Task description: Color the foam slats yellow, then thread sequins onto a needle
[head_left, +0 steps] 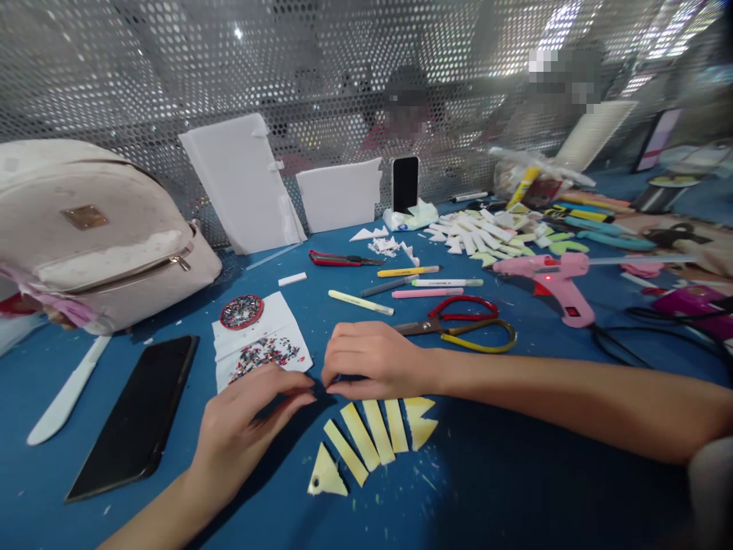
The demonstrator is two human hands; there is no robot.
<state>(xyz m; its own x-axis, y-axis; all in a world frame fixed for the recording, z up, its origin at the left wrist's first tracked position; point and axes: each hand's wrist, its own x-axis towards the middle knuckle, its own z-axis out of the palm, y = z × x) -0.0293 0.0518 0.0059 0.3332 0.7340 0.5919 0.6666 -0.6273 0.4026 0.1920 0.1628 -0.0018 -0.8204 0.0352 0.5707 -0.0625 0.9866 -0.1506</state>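
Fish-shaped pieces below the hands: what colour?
The fish-shaped pieces are pale yellow with deeper yellow patches, best seen in the head view.

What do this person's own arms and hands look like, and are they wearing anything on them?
Both the left hand and the right hand are bare, with no gloves, rings or watch visible. The forearms are uncovered too. A greyish sleeve, blurred, shows near the right elbow.

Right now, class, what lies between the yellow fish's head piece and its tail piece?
In the head-camera view, four yellow strips lie between the head piece and the notched tail piece.
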